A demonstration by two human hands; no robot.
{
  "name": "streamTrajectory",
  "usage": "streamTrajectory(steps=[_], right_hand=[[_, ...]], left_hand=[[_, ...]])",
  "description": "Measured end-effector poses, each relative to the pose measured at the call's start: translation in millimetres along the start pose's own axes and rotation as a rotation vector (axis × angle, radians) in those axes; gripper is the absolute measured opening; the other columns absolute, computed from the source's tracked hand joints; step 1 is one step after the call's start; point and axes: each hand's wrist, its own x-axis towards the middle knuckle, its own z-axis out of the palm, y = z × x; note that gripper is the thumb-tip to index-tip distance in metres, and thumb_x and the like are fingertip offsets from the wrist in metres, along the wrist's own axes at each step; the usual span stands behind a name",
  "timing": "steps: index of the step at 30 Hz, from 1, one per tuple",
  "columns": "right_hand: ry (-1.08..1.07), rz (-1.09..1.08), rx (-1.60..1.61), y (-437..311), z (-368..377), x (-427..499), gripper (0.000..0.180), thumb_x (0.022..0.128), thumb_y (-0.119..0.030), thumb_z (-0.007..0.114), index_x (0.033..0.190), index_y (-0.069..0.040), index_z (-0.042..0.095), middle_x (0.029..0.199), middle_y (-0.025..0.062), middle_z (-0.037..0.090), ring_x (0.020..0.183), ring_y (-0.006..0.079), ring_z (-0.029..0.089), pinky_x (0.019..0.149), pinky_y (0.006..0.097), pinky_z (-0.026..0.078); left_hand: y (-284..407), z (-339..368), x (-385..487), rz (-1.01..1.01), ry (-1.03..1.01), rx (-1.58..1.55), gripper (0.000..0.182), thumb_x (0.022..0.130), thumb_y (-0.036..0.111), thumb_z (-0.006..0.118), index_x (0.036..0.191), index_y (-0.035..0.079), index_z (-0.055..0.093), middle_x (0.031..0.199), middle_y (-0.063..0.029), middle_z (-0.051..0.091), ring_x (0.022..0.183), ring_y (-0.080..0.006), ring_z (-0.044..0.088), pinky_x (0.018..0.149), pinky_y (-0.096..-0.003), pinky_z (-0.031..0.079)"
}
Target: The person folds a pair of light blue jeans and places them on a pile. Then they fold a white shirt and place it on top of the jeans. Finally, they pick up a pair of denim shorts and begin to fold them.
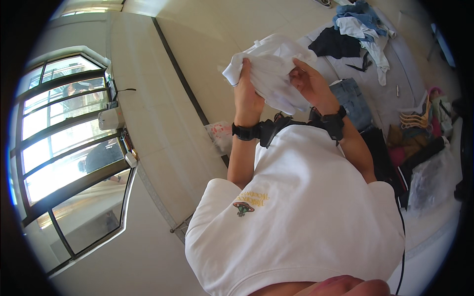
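Observation:
Up in front of my chest, a crumpled white garment (274, 74) with a ribbed edge hangs between my two hands. My left hand (249, 96) grips it near the ribbed edge, thumb on top of the cloth. My right hand (313, 87) has hold of the other side, its thumb and fingers at the fabric and its fingertips partly hidden in the folds. Both wrists wear black straps with dark devices.
A grey padded surface (400, 63) at the right bears a black garment (335, 42), white clothing (376, 48) and blue denim (359, 18). Folded jeans (350, 98), wooden hangers (414, 120) and a clear plastic bag (429, 181) lie nearer. A window (70, 122) is at the left.

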Motion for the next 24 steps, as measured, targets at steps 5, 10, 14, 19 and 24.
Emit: streamTrajectory(steps=[5, 10, 14, 19, 24], right_hand=[[0.041, -0.221, -0.249, -2, 1, -10, 0.010, 0.099, -0.015, 0.071, 0.105, -0.007, 0.071, 0.091, -0.0001, 0.068, 0.084, 0.0092, 0.063, 0.070, 0.0236, 0.048], [0.095, -0.298, -0.441, -1, 14, -20, 0.020, 0.097, -0.013, 0.072, 0.115, -0.003, 0.073, 0.099, 0.0020, 0.072, 0.089, 0.0107, 0.065, 0.078, 0.0252, 0.050], [0.075, -0.353, -0.572, 1, 20, -17, 0.024, 0.096, -0.010, 0.072, 0.118, -0.001, 0.073, 0.099, 0.0024, 0.072, 0.089, 0.0096, 0.064, 0.078, 0.0250, 0.048], [0.092, -0.431, -0.716, 4, 22, -16, 0.018, 0.095, -0.008, 0.072, 0.112, -0.001, 0.073, 0.093, 0.0004, 0.071, 0.084, 0.0077, 0.061, 0.076, 0.0230, 0.046], [0.087, -0.452, -0.922, 9, 23, -20, 0.010, 0.097, -0.011, 0.070, 0.102, -0.003, 0.071, 0.090, -0.0011, 0.068, 0.084, 0.0060, 0.060, 0.076, 0.0228, 0.047]], left_hand=[[0, -13, 5, -0.025, 0.003, -0.030, 0.029, 0.109, 0.030, 0.058, 0.127, 0.007, 0.060, 0.122, -0.0084, 0.069, 0.112, -0.0263, 0.067, 0.097, -0.0428, 0.056], [-15, -22, 8, -0.116, 0.025, -0.026, 0.034, 0.109, 0.031, 0.056, 0.130, 0.004, 0.058, 0.127, -0.0100, 0.067, 0.117, -0.0265, 0.065, 0.103, -0.0431, 0.053], [-26, -19, 6, -0.141, -0.015, -0.040, 0.029, 0.105, 0.024, 0.065, 0.126, 0.004, 0.061, 0.121, -0.0096, 0.069, 0.112, -0.0241, 0.067, 0.096, -0.0401, 0.056], [-25, -13, -7, 0.018, -0.148, 0.199, 0.033, 0.089, 0.004, 0.078, 0.120, 0.004, 0.066, 0.111, -0.0053, 0.071, 0.102, -0.0182, 0.068, 0.088, -0.0344, 0.054], [-36, -20, -12, 0.145, -0.220, 0.384, 0.035, 0.087, 0.007, 0.081, 0.119, -0.001, 0.068, 0.111, -0.0081, 0.073, 0.098, -0.0177, 0.069, 0.088, -0.0329, 0.056]])
